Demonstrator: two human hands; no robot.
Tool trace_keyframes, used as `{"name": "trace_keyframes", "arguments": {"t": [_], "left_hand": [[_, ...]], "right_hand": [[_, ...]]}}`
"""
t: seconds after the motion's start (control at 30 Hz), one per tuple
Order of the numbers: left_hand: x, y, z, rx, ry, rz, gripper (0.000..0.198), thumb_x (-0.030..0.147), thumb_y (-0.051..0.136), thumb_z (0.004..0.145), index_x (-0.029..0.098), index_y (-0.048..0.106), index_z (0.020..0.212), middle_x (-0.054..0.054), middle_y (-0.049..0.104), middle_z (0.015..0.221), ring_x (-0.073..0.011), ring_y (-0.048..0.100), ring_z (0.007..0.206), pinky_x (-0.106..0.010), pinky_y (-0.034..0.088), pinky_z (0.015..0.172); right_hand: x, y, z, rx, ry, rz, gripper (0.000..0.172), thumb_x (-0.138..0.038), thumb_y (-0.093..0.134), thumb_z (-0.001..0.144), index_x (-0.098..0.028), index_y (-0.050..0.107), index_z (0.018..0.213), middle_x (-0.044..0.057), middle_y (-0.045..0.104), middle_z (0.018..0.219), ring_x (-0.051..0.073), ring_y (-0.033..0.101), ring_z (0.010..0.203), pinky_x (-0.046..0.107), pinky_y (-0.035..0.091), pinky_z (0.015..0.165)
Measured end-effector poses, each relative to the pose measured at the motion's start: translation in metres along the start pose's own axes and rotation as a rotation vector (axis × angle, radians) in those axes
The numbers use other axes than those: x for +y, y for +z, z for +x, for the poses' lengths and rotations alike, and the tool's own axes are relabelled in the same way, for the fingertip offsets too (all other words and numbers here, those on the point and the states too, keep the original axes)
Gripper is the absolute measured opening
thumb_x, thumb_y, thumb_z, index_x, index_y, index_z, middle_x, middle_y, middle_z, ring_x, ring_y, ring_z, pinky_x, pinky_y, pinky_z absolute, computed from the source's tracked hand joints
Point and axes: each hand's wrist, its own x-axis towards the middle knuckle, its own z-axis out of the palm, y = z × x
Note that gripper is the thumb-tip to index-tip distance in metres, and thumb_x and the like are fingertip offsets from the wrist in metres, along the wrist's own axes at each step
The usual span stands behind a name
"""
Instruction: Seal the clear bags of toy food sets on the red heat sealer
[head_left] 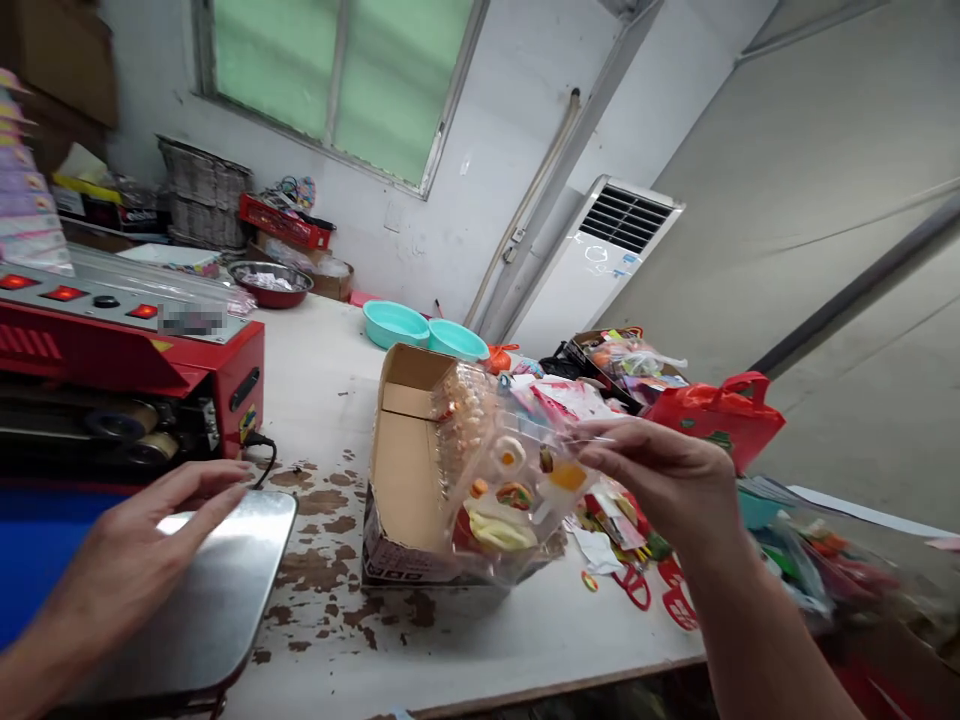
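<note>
White worktable [465, 635] with flaking paint, lower frame. Centre: clear plastic pack of toy food [514, 495], overlapping an open cardboard box [405, 470], its upper right edge clamped by the fingertips of the right hand [671, 475]. Lower left: left hand [142, 545], thumb and fingers slightly apart, over a metal plate [240, 580].

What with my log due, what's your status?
Right hand pinching clear plastic pack. Left hand open over metal plate. More packs inside cardboard box.
</note>
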Motion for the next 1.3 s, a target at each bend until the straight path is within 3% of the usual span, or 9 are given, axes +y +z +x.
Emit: {"name": "trace_keyframes", "arguments": {"t": [0.17,0.27,0.4,0.47,0.6,0.73,0.87,1.1,1.3], "left_hand": [[0.044,0.013,-0.005,-0.232,0.127,-0.189,0.05,0.053,0.071,0.065,0.028,0.061,0.106,-0.003,0.064,0.113,-0.0231,0.058,0.103,-0.03,0.046,0.088],[0.066,0.017,-0.003,-0.426,0.062,-0.46,0.066,0.041,0.077,0.061,0.025,0.05,0.119,-0.009,0.057,0.126,-0.0234,0.059,0.105,-0.03,0.051,0.081],[0.066,0.013,-0.001,-0.54,-0.053,-0.602,0.056,0.021,0.071,0.064,0.017,0.05,0.115,-0.01,0.068,0.095,-0.0174,0.064,0.075,-0.022,0.045,0.058],[0.057,0.005,-0.002,-0.525,-0.101,-0.616,0.05,0.017,0.069,0.063,0.014,0.053,0.11,-0.009,0.069,0.086,-0.0158,0.063,0.069,-0.021,0.043,0.056],[0.041,-0.012,0.003,-0.44,-0.199,-0.65,0.049,0.032,0.07,0.068,0.016,0.054,0.112,-0.01,0.068,0.099,-0.0184,0.064,0.08,-0.026,0.049,0.063],[0.03,-0.016,0.017,-0.291,-0.293,-0.573,0.037,0.037,0.07,0.065,0.014,0.063,0.093,-0.007,0.067,0.084,-0.0127,0.06,0.066,-0.02,0.043,0.052],[0.02,-0.015,0.024,-0.185,-0.374,-0.576,0.028,0.028,0.069,0.058,0.011,0.064,0.079,-0.006,0.068,0.074,-0.0114,0.058,0.056,-0.02,0.042,0.048],[-0.011,-0.006,0.036,-0.05,-0.36,-0.643,0.027,0.029,0.073,0.052,0.01,0.061,0.066,-0.007,0.066,0.059,-0.0146,0.058,0.047,-0.023,0.042,0.045],[-0.026,-0.01,0.045,-0.057,-0.4,-0.656,0.021,0.025,0.071,0.053,0.01,0.059,0.064,-0.009,0.066,0.056,-0.0164,0.057,0.043,-0.025,0.043,0.043]], "right_hand": [[-0.013,0.061,0.041,-0.023,0.102,0.244,0.016,-0.032,0.081,0.062,-0.02,0.072,0.065,0.006,0.072,0.074,0.021,0.067,0.075,0.033,0.056,0.07],[-0.016,0.114,0.039,-0.123,0.202,0.396,0.02,-0.036,0.082,0.059,-0.02,0.072,0.064,0.008,0.072,0.074,0.023,0.067,0.074,0.034,0.055,0.069],[-0.011,0.18,0.02,-0.245,0.355,0.587,0.021,-0.038,0.081,0.061,-0.019,0.072,0.064,0.008,0.072,0.074,0.024,0.067,0.083,0.034,0.052,0.075],[-0.006,0.204,0.012,-0.279,0.421,0.656,0.022,-0.038,0.081,0.06,-0.019,0.07,0.063,0.008,0.072,0.076,0.024,0.066,0.084,0.033,0.05,0.076],[-0.001,0.238,0.001,-0.369,0.532,0.723,0.027,-0.039,0.083,0.058,-0.016,0.069,0.062,0.01,0.073,0.084,0.02,0.063,0.077,0.03,0.047,0.069],[-0.007,0.262,-0.004,-0.43,0.59,0.75,0.031,-0.04,0.084,0.055,-0.014,0.068,0.062,0.008,0.071,0.075,0.016,0.059,0.068,0.026,0.045,0.064],[-0.006,0.281,-0.008,-0.443,0.654,0.781,0.035,-0.042,0.084,0.052,-0.012,0.067,0.062,0.002,0.064,0.057,0.011,0.052,0.056,0.024,0.04,0.057],[0.003,0.306,-0.016,-0.447,0.684,0.791,0.035,-0.037,0.086,0.047,-0.011,0.069,0.063,0.004,0.066,0.061,0.011,0.053,0.055,0.024,0.041,0.056],[0.0,0.323,-0.02,-0.465,0.717,0.82,0.034,-0.034,0.084,0.046,-0.011,0.064,0.062,0.006,0.067,0.064,0.012,0.054,0.056,0.025,0.041,0.055]]}}
